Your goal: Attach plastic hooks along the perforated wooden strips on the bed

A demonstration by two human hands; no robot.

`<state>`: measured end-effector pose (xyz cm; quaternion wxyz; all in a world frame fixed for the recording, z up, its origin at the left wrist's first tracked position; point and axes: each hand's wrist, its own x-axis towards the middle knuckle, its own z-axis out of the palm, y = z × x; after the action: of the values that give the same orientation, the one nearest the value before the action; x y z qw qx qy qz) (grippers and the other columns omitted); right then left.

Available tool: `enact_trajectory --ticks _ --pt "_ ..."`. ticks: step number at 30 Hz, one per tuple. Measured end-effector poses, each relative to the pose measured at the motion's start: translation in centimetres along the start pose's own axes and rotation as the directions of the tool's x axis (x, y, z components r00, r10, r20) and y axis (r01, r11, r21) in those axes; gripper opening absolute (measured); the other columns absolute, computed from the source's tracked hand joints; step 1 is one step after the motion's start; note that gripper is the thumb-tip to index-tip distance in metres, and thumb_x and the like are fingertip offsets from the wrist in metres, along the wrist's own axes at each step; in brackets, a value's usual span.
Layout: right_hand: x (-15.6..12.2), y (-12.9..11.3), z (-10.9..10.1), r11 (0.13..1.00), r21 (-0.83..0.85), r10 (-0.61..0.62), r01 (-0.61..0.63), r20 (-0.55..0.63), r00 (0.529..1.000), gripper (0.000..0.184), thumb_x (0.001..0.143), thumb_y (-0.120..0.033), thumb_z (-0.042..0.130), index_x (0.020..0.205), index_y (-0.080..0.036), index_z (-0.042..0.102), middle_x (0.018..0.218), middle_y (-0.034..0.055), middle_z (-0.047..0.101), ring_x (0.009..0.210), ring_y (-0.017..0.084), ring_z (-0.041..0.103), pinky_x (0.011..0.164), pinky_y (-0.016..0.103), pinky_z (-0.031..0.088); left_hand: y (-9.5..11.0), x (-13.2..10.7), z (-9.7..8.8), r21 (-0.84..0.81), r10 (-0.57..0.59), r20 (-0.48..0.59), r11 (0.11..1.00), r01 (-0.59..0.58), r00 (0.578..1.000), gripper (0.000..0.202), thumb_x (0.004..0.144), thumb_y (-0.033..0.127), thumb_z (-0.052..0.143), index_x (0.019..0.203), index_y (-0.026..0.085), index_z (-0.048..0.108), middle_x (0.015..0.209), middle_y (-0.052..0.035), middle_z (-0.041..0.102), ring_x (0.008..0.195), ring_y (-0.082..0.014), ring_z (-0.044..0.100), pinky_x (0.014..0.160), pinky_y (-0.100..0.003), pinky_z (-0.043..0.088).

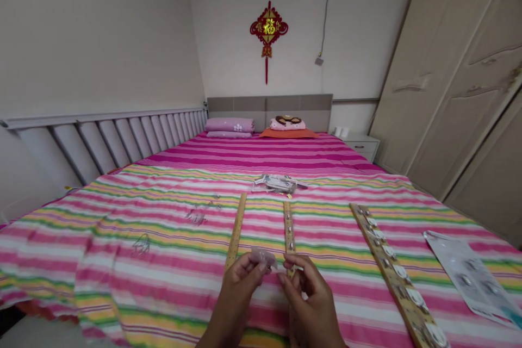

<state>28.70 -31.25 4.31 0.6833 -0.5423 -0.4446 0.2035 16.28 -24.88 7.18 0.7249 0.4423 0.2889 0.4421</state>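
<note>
My left hand (pixel 243 281) grips a small, crumpled clear plastic bag (pixel 263 256) between thumb and fingers. Close beside it, my right hand (pixel 306 288) is closed in a pinch near the bag's edge; what its fingertips hold is too small to make out. Under my right hand runs a narrow wooden strip (pixel 288 223) with small metal pieces along it, its near part hidden. Left of that lies a plain wooden strip (pixel 236 228) with holes. A wider wooden board (pixel 383 253) with white discs and metal parts lies to the right.
A striped cloth (pixel 171 288) covers the bed. Farther off lies a pile of plastic packages (pixel 275 183). Small metal pieces (pixel 198 216) and thin wire-like bits (pixel 141 243) are scattered at left. A clear blister pack (pixel 468 277) lies at right, near the wardrobe (pixel 452 87).
</note>
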Motion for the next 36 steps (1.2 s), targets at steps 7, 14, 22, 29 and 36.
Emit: enact_trajectory --ticks 7,14,22,29,36 --pt "0.0 -0.2 -0.4 0.995 0.079 0.057 -0.057 0.004 0.998 0.029 0.074 -0.035 0.068 0.098 -0.019 0.065 0.081 0.0045 0.064 0.052 0.011 0.05 0.048 0.022 0.044 -0.3 -0.7 1.1 -0.36 -0.41 -0.041 0.857 0.369 0.911 0.03 0.052 0.023 0.085 0.075 0.013 0.068 0.07 -0.0008 0.066 0.057 -0.0043 0.056 0.051 -0.012 0.039" --pt "0.7 -1.7 -1.9 0.997 0.068 0.044 -0.042 -0.018 0.999 0.027 0.074 -0.041 0.067 0.089 -0.02 0.069 0.08 0.0049 0.064 0.059 0.015 0.055 0.052 0.024 0.046 -0.7 0.1 1.1 -0.097 -0.261 -0.064 0.962 0.254 0.963 0.03 0.051 0.029 0.084 0.064 0.011 0.065 0.057 -0.0014 0.063 0.045 -0.0018 0.045 0.043 -0.012 0.028" --pt "0.9 -1.0 -2.1 0.995 0.042 0.085 -0.086 0.033 0.996 0.026 0.074 -0.038 0.068 0.093 -0.02 0.069 0.081 0.0037 0.063 0.049 0.011 0.05 0.048 0.024 0.045 -0.6 -0.4 1.9 -0.292 -0.465 0.122 0.827 0.48 0.877 0.025 0.05 0.02 0.081 0.069 0.012 0.066 0.057 0.0024 0.06 0.046 -0.0023 0.048 0.044 -0.012 0.03" --pt "1.4 -1.0 -3.0 0.941 -0.142 -0.288 0.308 0.149 0.946 0.019 0.082 -0.019 0.058 0.094 -0.026 0.071 0.088 0.0082 0.065 0.083 0.022 0.061 0.071 0.031 0.051 -0.2 -0.4 2.5 -0.28 -0.503 0.136 0.807 0.52 0.854 0.022 0.05 0.021 0.082 0.062 0.012 0.065 0.053 0.0028 0.057 0.043 -0.0026 0.048 0.041 -0.013 0.031" --pt "1.9 -1.0 -2.9 0.942 -0.139 -0.278 0.305 0.184 0.943 0.016 0.084 -0.018 0.053 0.088 -0.024 0.067 0.081 0.0053 0.063 0.076 0.019 0.06 0.067 0.027 0.048 -1.5 0.5 2.4 -0.125 -0.4 0.133 0.901 0.416 0.907 0.033 0.054 0.038 0.082 0.065 0.012 0.065 0.056 0.0023 0.058 0.045 -0.0015 0.045 0.046 -0.013 0.03"
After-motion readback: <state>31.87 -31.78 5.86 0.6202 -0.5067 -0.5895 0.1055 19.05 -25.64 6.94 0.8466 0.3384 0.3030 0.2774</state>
